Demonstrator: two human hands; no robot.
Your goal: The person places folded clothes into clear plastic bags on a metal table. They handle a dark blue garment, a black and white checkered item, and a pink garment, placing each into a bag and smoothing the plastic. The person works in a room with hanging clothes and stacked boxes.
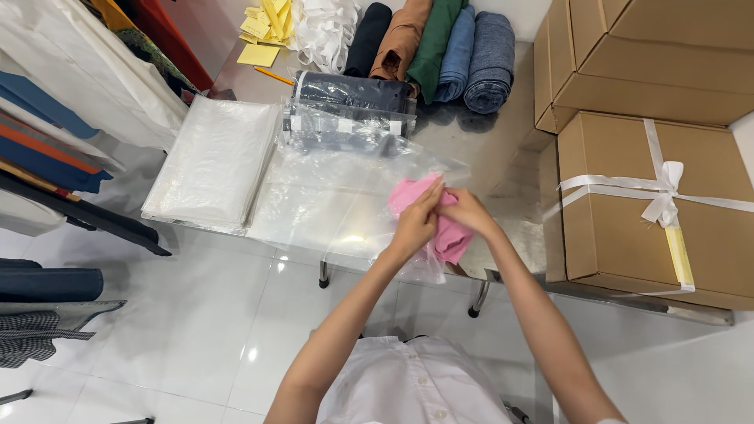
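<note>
At the far left, hanging garments (47,149) in white, blue and orange border the steel worktop (503,169). On the worktop's left part lies a flat rectangular stack of clear plastic bags (212,161). Behind it, near the back edge, sits a loose heap of yellow paper slips (263,31), with an orange pencil (273,75) just in front of them and a bundle of white ribbon (322,31) beside them. Right of the bag stack, a dark folded garment packed in a clear bag (349,110) lies with small white rectangular labels along its front edge. Behind that package, five rolled fabrics (436,47) stand side by side: black, brown, green, light blue and dark blue.

At the worktop's front edge, a pink cloth (452,232) sits partly inside a clear plastic bag (330,204) that spreads to the left. The left hand (415,224) is closed on the upper part of the pink cloth, fingers pinched together. The right hand (469,210) touches the left hand and is clamped on the same cloth from the right.

At the far right, plain brown cardboard boxes (628,55) are stacked at the back. In front of them stands a brown cardboard box tied with white ribbon (652,212), the bow near its middle, with a narrow yellow strip (679,255) hanging below the bow.
</note>
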